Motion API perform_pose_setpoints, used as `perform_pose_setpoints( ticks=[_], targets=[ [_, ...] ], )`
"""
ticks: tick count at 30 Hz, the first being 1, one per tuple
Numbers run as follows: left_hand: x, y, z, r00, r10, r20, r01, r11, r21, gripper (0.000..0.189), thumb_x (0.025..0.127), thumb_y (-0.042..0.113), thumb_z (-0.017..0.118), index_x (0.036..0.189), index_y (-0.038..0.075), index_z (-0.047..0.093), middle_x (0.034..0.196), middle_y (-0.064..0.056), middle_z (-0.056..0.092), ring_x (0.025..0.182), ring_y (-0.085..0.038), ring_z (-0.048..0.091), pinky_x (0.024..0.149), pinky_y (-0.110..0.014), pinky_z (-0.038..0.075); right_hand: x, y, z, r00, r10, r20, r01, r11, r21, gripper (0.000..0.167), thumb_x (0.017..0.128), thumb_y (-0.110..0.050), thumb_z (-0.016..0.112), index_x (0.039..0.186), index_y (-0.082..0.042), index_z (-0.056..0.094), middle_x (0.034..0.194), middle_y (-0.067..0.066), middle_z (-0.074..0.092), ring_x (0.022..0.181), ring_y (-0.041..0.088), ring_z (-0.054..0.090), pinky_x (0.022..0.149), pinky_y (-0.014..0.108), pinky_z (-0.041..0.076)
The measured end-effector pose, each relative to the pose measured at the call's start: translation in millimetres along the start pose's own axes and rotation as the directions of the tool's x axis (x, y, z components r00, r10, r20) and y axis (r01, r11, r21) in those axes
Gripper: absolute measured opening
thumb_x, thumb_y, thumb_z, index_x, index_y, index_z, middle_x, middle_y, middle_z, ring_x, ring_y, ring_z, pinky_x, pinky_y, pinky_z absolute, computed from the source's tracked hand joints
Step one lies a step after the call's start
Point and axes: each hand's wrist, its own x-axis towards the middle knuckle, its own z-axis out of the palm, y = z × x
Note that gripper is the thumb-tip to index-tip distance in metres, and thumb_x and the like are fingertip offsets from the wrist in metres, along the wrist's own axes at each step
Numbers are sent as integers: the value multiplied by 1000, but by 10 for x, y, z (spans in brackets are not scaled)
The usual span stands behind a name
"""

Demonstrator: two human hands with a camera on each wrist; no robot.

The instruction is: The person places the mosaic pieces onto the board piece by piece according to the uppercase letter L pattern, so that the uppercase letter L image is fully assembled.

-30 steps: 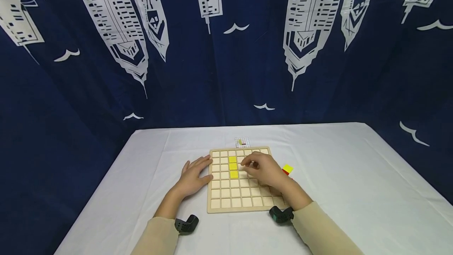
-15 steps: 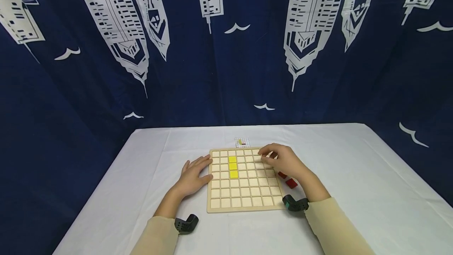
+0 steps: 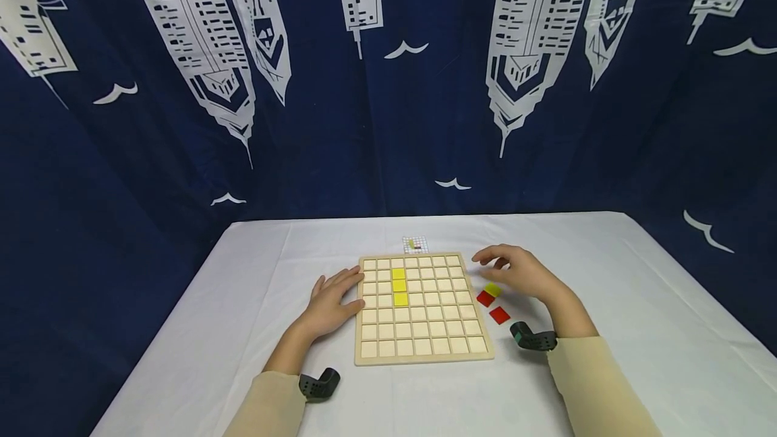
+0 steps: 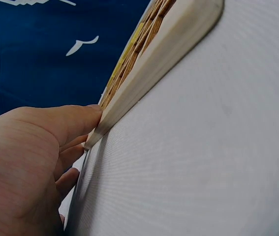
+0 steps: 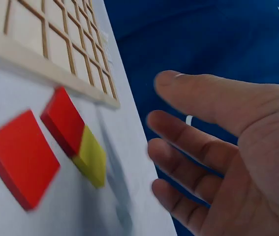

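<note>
A wooden grid board [image 3: 425, 359] lies on the white table, with three yellow tiles [image 3: 398, 286] in a column among its cells. My left hand [image 3: 332, 303] touches the board's left edge, thumb and fingertips right at the rim, fingers fairly straight. Past the board's right edge hovers my right hand [image 3: 522, 271], its fingers loosely bent with nothing between them. Below that hand lie a yellow tile [image 5: 93, 156] and a red tile [image 5: 64, 120] against each other. Another red tile [image 5: 23, 158] sits a little apart, nearer the front.
Behind the board lies a small printed grid card [image 3: 415, 244] with coloured squares. A white cloth covers the table [image 3: 291, 248]. A dark blue curtain [image 3: 425, 120] with white building prints hangs behind it. Each wrist wears a black camera band [image 3: 320, 384].
My right hand has moved right, from over the board's cells to beyond its right edge, uncovering the loose tiles there. The left hand and the three yellow tiles stay put.
</note>
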Motion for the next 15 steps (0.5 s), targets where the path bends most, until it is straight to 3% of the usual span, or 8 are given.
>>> perform_pose_setpoints(
  ticks=[15],
  targets=[
    [-1,-3,-4,1000,1,0,-1,1000,3,56,94,24,67,146,11,51,161,-5,39,153,-31,27,124,-62,-3,-62,244,-43,980,49,192,-53,999,12,38,87,-4,70,123,-12,69,124,10,68,98,22,52,83,30,48]
  ],
)
